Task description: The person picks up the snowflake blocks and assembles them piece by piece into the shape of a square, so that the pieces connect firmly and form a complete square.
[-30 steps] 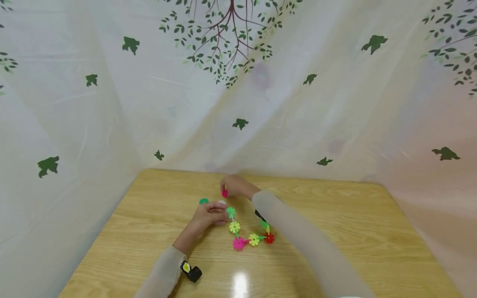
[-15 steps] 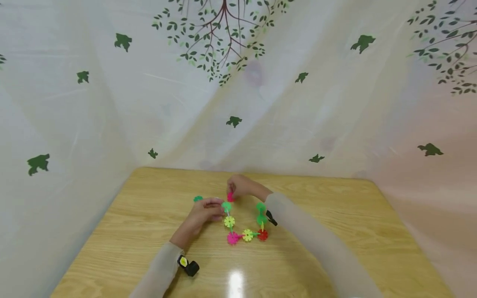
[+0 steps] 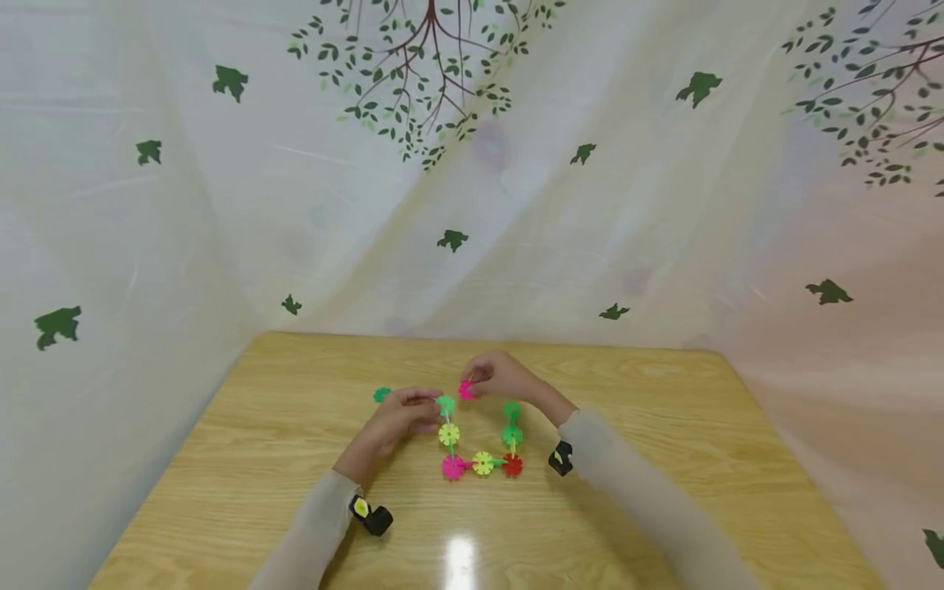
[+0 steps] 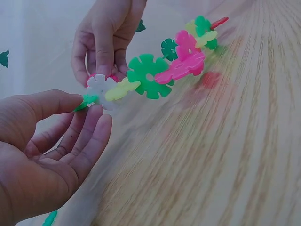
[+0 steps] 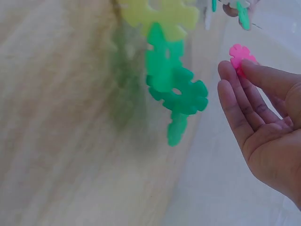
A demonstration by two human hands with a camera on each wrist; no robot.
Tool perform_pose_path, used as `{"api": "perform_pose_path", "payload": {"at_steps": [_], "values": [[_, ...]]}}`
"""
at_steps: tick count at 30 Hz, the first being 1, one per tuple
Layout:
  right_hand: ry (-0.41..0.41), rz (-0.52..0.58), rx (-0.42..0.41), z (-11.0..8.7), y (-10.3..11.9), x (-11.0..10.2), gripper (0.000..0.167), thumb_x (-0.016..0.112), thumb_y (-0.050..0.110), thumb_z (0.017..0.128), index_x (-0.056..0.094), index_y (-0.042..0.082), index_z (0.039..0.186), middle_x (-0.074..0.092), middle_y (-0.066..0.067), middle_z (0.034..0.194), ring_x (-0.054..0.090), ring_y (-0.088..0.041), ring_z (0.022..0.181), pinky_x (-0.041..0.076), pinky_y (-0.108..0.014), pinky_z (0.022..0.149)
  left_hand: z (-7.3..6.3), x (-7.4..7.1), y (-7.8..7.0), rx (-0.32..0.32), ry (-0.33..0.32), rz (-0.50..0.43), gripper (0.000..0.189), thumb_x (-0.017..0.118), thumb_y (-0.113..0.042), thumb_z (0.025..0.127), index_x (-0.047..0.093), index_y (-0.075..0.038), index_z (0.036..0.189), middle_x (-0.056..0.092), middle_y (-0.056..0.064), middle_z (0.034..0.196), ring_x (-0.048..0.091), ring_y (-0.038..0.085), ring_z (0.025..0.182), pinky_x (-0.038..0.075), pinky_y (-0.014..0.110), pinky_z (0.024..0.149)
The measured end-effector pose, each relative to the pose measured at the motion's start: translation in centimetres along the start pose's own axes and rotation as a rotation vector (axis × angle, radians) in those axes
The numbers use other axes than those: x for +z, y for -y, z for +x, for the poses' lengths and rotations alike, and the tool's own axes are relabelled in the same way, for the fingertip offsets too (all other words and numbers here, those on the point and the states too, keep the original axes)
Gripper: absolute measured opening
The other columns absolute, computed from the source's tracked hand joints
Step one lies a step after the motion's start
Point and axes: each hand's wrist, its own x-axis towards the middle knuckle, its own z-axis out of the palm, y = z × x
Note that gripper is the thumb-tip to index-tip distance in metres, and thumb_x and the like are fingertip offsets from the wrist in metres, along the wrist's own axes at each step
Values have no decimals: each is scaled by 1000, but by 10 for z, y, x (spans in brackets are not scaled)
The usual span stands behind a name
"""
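A chain of interlocked plastic snowflake discs forms a U on the table, with a pink disc [image 3: 453, 468] and a red disc [image 3: 512, 465] at its near corners. My left hand [image 3: 394, 422] pinches a green disc [image 4: 86, 101] at the chain's left end between thumb and index finger; a white disc [image 4: 100, 89] is slotted beside it. Just to the right, my right hand [image 3: 509, 381] holds a separate pink disc [image 5: 241, 54] by its edge between thumb and fingertips. The chain's other end, green discs [image 5: 178, 92], lies below the right wrist.
A loose dark green disc [image 3: 382, 394] lies left of the left hand. The wooden table [image 3: 295, 467] ends at the back against a white curtain [image 3: 354, 238] printed with leaves and birds. Small black cameras [image 3: 378, 519] sit on both wrists.
My right hand has moved right, away from the left hand, with the pink disc. The chain's green right end has come out from behind the right sleeve. My left hand stays at the chain.
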Motion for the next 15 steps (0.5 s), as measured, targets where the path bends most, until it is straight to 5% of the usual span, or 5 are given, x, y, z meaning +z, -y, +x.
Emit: {"api": "perform_pose_path", "payload": {"at_steps": [6, 15], "values": [[-123, 43, -2, -17, 1, 7, 7, 76, -1, 89, 72, -2, 95, 76, -17, 93, 70, -10, 81, 60, -23, 75, 2, 0, -1, -2, 2, 5, 41, 62, -5, 99, 54, 10, 136, 67, 3, 102, 73, 16, 90, 63, 33, 87], [-184, 64, -32, -28, -3, 21, 9, 78, -1, 87, 69, -2, 89, 73, -16, 90, 68, -9, 78, 60, -22, 73, 1, 4, 2, 4, -11, -3, 38, 62, -4, 99, 55, 11, 134, 67, 3, 100, 72, 16, 89, 63, 31, 83]]}}
